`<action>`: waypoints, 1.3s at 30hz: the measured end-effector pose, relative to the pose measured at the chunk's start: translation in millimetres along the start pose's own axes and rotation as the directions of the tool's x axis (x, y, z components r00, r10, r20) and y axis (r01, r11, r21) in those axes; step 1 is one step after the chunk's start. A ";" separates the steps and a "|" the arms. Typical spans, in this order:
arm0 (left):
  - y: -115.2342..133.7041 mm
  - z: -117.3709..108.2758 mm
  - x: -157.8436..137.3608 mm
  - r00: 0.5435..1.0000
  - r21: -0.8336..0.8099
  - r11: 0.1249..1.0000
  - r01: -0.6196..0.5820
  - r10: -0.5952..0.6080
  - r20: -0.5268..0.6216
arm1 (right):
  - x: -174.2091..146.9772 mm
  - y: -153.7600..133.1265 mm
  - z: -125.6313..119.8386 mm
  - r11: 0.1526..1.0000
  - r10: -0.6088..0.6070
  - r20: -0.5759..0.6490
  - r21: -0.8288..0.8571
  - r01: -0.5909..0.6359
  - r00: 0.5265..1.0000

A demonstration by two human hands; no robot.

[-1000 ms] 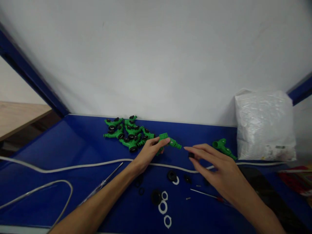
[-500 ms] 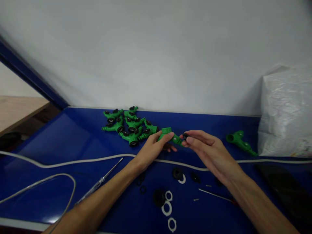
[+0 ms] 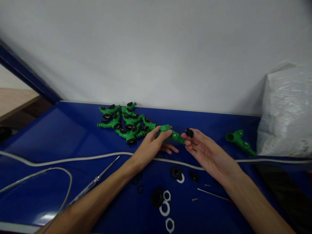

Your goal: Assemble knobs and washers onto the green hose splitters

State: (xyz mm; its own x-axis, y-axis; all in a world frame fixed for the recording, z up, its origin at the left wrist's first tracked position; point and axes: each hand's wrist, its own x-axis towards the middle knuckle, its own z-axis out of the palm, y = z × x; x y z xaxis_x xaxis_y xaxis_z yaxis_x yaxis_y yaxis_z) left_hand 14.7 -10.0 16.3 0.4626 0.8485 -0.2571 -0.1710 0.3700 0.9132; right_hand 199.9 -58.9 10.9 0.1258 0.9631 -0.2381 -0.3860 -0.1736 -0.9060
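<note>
My left hand (image 3: 153, 143) is closed around a green plastic hose splitter (image 3: 175, 135), thumb on top near its wide threaded collar. One branch of the splitter points right, towards my other hand. Between the fingertips of my right hand (image 3: 207, 146) is a small black knob (image 3: 189, 132), held just beside that branch and apart from it. Several finished-looking green splitters with black knobs (image 3: 131, 130) lie in a cluster left of my left hand. Nearer me lie a black ring (image 3: 175, 173), white ring washers (image 3: 165, 208), a black knob (image 3: 194, 176) and small screws (image 3: 194, 199).
A white cable (image 3: 92, 158) crosses the blue table (image 3: 73, 130) beneath my hands. A clear-handled screwdriver (image 3: 95, 180) lies left, a thin one (image 3: 214, 194) right. Another green splitter body (image 3: 240, 141) sits beside a plastic-wrapped bundle (image 3: 285, 113). A dark flat object (image 3: 280, 188) lies at right.
My right hand has turned, palm more upward, and tilted the black knob so more of it shows. My left hand keeps its hold on the splitter. The whole view has shifted slightly.
</note>
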 end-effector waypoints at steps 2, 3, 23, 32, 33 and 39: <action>-0.5 0.7 -0.4 1.000 -0.003 1.000 0.009 -0.009 0.002 | -1.0 -0.6 1.7 0.993 -0.101 -0.010 -0.057 0.101 0.995; -0.7 1.1 -0.7 1.000 -0.004 1.000 0.014 -0.014 0.007 | -2.3 -1.2 3.3 0.981 -0.170 -0.014 -0.100 0.168 0.985; -4.2 4.0 -5.0 0.995 -0.054 0.998 0.024 -0.019 0.097 | -19.0 9.3 13.9 0.115 -0.708 0.344 -0.805 0.582 0.617; -9.0 1.1 -4.4 0.996 -0.100 0.995 -0.020 0.029 0.089 | -15.6 9.4 11.3 -0.119 -0.720 0.475 -0.803 0.585 0.506; -10.2 0.3 -3.5 0.994 -0.111 0.993 -0.032 0.043 0.097 | -15.3 9.7 10.5 -0.127 -0.708 0.492 -0.794 0.594 0.507; -12.6 -1.9 -1.5 0.995 -0.125 0.991 -0.038 0.049 0.089 | -16.0 9.4 7.6 -0.120 -0.657 0.537 -0.767 0.630 0.529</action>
State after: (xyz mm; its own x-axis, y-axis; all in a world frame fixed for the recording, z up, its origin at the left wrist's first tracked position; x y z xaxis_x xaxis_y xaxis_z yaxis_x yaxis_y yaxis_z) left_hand 14.5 -15.2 4.5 0.5290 0.8287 -0.1830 -0.2957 0.3821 0.8755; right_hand 187.2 -74.4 8.9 -0.1703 0.7339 0.6576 0.8266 0.4697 -0.3100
